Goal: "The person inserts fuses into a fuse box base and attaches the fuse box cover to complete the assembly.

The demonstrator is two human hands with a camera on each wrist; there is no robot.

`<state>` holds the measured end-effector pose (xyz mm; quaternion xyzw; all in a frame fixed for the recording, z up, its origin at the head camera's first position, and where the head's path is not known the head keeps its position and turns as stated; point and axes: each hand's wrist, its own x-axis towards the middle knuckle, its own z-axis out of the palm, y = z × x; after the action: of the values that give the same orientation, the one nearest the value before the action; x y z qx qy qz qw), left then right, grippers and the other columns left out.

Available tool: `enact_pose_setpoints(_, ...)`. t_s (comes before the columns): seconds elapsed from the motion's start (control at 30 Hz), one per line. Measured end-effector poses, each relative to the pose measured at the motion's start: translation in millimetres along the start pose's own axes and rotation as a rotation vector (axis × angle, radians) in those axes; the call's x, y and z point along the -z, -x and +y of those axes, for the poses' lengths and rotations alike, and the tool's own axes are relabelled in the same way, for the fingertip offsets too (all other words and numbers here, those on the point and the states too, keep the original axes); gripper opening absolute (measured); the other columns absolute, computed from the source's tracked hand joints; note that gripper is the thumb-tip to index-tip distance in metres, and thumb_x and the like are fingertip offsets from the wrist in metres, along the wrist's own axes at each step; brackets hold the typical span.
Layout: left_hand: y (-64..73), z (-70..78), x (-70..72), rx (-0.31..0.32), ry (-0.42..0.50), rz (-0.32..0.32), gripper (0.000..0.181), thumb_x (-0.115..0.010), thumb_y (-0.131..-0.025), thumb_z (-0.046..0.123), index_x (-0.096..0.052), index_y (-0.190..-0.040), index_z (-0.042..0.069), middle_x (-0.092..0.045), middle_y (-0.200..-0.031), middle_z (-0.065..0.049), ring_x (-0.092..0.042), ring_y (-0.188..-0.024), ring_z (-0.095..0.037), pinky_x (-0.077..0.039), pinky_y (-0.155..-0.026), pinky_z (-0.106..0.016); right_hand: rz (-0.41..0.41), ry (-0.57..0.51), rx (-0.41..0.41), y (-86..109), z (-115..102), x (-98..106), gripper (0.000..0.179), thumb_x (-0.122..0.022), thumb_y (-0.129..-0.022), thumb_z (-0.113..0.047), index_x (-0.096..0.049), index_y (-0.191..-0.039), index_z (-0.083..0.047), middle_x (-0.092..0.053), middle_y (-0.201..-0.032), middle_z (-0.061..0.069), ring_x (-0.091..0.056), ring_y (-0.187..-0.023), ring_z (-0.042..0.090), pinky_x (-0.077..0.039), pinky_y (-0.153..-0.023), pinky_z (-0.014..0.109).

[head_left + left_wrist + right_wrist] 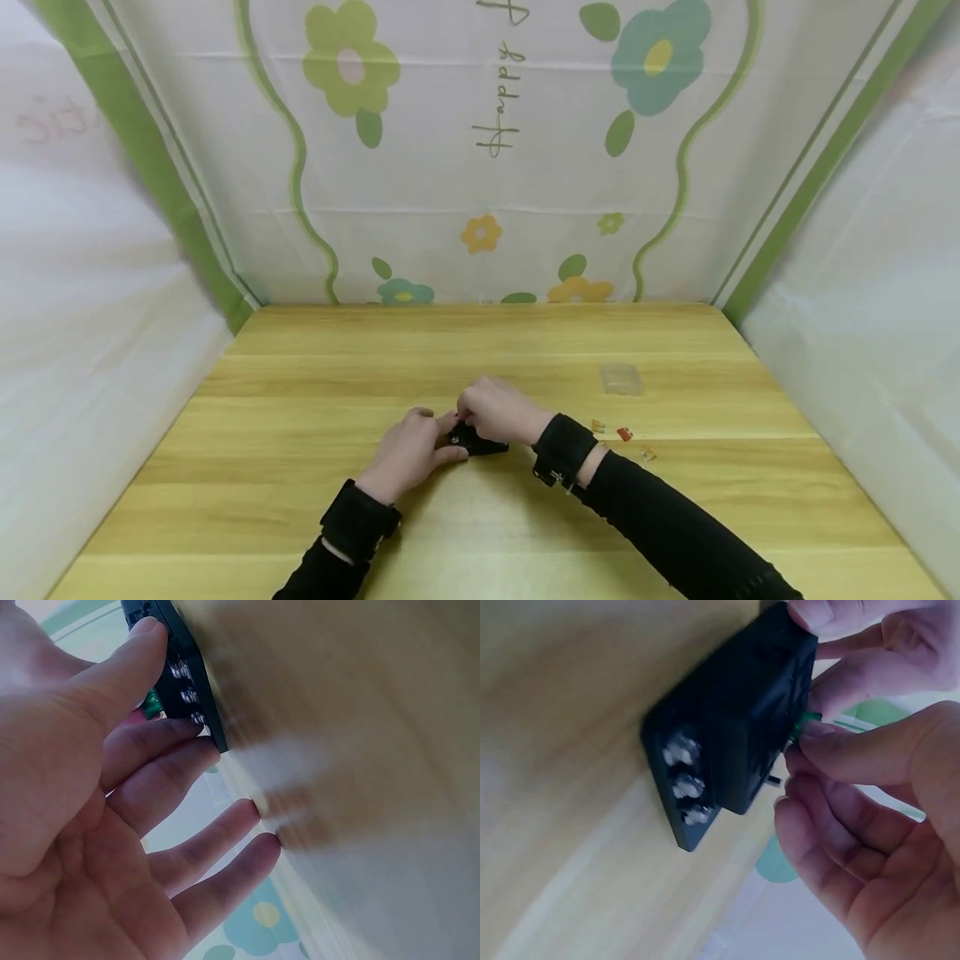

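Observation:
A black fuse box (483, 445) with metal screw terminals along its edge rests on the wooden table. My left hand (407, 454) holds it at its left end, thumb on one side and fingers on the other. In the left wrist view, two fingers of that hand stretch away from the box. Thumb and fingertips of my right hand (501, 410) pinch a small green blade fuse (804, 725) at the top face of the box. Those fingertips cover most of the fuse, so how deep it sits cannot be seen. Near it a short pin (773, 781) sticks out of the box.
Several small blade fuses lie right of my right wrist, among them a red fuse (625, 434) and an orange fuse (597, 426). Behind them is a clear plastic case (621, 379). Flowered cloth (450, 183) hangs at the table's back, with white cloth at both sides.

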<state>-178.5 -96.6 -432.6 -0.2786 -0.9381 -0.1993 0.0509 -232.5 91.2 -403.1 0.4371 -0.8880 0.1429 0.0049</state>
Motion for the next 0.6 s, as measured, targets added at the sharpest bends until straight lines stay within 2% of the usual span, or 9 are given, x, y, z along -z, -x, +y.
enact_pose_setpoints(0.07,1.4,-0.2,-0.4,0.002,-0.001,-0.006,0.053,-0.075,-0.087,0.036,-0.064,-0.134,0.014,-0.067,-0.112,-0.023,-0.057,-0.112,-0.044,-0.054,-0.071,-0.048,0.013,-0.014,-0.004,2.9,0.0,-2.9,0.016,-0.067,-0.089,0.002,-0.078,-0.088,-0.009,-0.071,-0.084,-0.002,-0.062,-0.074,0.007,-0.048,-0.066,0.018)
enact_pose_setpoints(0.13,1.8,-0.2,-0.1,0.008,-0.001,-0.01,0.052,-0.074,-0.088,0.036,-0.064,-0.134,0.013,-0.066,-0.112,-0.024,-0.057,-0.113,-0.044,-0.054,-0.072,-0.048,0.018,-0.02,-0.004,3.4,0.4,-4.0,0.015,-0.068,-0.09,0.002,-0.078,-0.09,-0.008,-0.071,-0.087,0.0,-0.065,-0.079,0.009,-0.05,-0.07,0.02)
enact_pose_setpoints(0.43,0.0,0.0,2.5,0.027,-0.004,-0.018,0.053,-0.074,-0.088,0.037,-0.063,-0.133,0.011,-0.065,-0.116,-0.024,-0.056,-0.114,-0.044,-0.053,-0.075,-0.051,-0.015,-0.015,-0.001,1.8,-0.5,2.1,0.014,-0.066,-0.091,0.002,-0.077,-0.094,-0.007,-0.07,-0.091,0.002,-0.065,-0.084,0.013,-0.051,-0.074,0.023)
enact_pose_setpoints(0.6,-2.6,-0.7,1.8,0.035,-0.012,-0.04,0.054,-0.074,-0.088,0.04,-0.064,-0.132,0.01,-0.065,-0.118,-0.021,-0.055,-0.115,-0.043,-0.052,-0.079,-0.053,-0.007,-0.066,-0.044,8.1,3.9,12.6,0.017,-0.062,-0.091,0.005,-0.076,-0.092,-0.005,-0.069,-0.09,0.003,-0.063,-0.082,0.012,-0.051,-0.073,0.026)
